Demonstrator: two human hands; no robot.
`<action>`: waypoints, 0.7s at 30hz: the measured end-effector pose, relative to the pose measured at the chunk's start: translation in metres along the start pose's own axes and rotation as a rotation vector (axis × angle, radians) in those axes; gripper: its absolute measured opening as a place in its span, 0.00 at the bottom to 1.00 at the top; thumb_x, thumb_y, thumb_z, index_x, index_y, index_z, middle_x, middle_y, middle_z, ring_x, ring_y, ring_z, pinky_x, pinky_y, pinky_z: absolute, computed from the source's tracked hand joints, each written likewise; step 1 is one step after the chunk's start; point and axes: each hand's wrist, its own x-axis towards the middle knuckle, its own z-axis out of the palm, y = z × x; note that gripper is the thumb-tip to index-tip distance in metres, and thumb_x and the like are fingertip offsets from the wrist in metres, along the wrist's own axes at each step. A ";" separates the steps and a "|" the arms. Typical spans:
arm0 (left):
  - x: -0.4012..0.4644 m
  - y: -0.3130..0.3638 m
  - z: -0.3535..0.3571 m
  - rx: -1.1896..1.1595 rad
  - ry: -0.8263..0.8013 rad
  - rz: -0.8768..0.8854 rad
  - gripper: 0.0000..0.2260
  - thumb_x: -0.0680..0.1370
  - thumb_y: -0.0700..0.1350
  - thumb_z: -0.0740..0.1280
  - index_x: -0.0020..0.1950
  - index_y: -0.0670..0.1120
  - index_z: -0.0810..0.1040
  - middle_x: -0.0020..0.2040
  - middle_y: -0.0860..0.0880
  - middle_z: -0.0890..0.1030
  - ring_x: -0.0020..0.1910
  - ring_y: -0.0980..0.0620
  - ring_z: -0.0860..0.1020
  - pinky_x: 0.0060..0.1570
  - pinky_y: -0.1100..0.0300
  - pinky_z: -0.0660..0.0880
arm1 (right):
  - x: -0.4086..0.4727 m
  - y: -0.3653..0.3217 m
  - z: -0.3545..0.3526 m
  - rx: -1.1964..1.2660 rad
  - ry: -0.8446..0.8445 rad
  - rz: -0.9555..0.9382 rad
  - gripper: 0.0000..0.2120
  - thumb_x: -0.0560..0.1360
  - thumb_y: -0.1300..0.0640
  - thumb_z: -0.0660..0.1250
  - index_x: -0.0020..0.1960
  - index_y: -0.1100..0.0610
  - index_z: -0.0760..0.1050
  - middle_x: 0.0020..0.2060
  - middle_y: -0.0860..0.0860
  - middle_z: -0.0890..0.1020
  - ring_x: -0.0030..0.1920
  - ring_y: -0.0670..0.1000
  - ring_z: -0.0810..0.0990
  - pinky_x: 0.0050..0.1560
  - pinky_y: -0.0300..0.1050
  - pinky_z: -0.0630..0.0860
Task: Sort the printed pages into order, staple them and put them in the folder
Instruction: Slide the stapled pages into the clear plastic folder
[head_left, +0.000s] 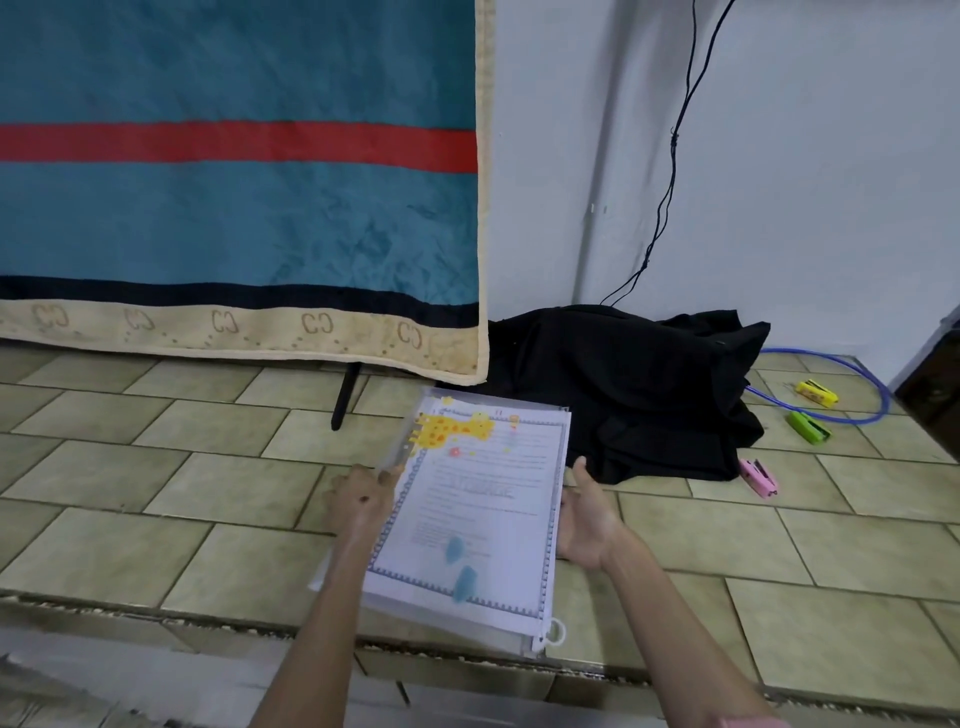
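A clear zip folder (519, 618) with a giraffe print lies over the tiled floor, and the printed pages (483, 499) show through it. My left hand (358, 499) grips the folder's left edge, thumb on top. My right hand (587, 519) holds the right edge with its fingers under it and the thumb raised. The folder's zip pull ring (555, 631) hangs at its near right corner. A pink stapler (759, 477), a green stapler (808, 427) and a yellow stapler (816, 392) lie on the tiles to the right.
A black cloth bundle (634, 384) sits against the white wall behind the folder. A blue quilt (234, 208) hangs on a stand at the left, its black leg (345, 397) on the floor. A blue hoop (852, 384) lies by the staplers. A tile step edge (156, 616) runs near me.
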 end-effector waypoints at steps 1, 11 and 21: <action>0.002 -0.001 0.000 -0.068 -0.029 -0.005 0.19 0.78 0.51 0.58 0.55 0.35 0.74 0.56 0.37 0.76 0.57 0.38 0.74 0.55 0.52 0.70 | -0.001 0.000 0.003 -0.038 -0.036 -0.007 0.38 0.74 0.31 0.46 0.62 0.58 0.77 0.55 0.59 0.82 0.52 0.59 0.83 0.51 0.55 0.76; -0.001 0.010 -0.018 -0.066 -0.173 0.087 0.13 0.78 0.48 0.61 0.49 0.39 0.78 0.51 0.39 0.80 0.54 0.42 0.77 0.53 0.53 0.72 | -0.017 -0.067 0.020 -0.746 0.039 -0.052 0.15 0.77 0.69 0.61 0.62 0.73 0.71 0.43 0.60 0.84 0.41 0.57 0.84 0.51 0.56 0.80; -0.016 0.116 -0.076 -0.447 0.289 0.519 0.39 0.70 0.65 0.67 0.74 0.47 0.59 0.74 0.46 0.61 0.74 0.46 0.58 0.72 0.46 0.56 | -0.129 -0.173 0.151 -2.042 0.349 -0.386 0.12 0.76 0.55 0.65 0.56 0.62 0.73 0.53 0.58 0.78 0.48 0.54 0.74 0.44 0.44 0.70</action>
